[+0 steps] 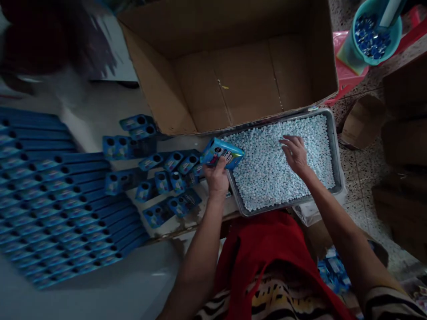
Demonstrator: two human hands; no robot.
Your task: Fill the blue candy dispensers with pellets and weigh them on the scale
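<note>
My left hand [216,178] grips a small blue printed box [221,153] and holds it over the left rim of a metal tray [336,146]. The tray is heaped with small pale blue-white pellets [267,173]. My right hand [295,153] rests on the pellets near the tray's middle, fingers bent down into them; whether it holds any I cannot make out. Several more blue boxes [167,178] with round holes lie loose on the table left of the tray.
A big open cardboard box [233,75] stands behind the tray. Rows of flat blue boxes [56,200] are stacked at the left. A teal bucket [373,33] with blue pieces sits on the floor at top right, brown cartons [403,146] beside it. Red cloth [267,249] covers my lap.
</note>
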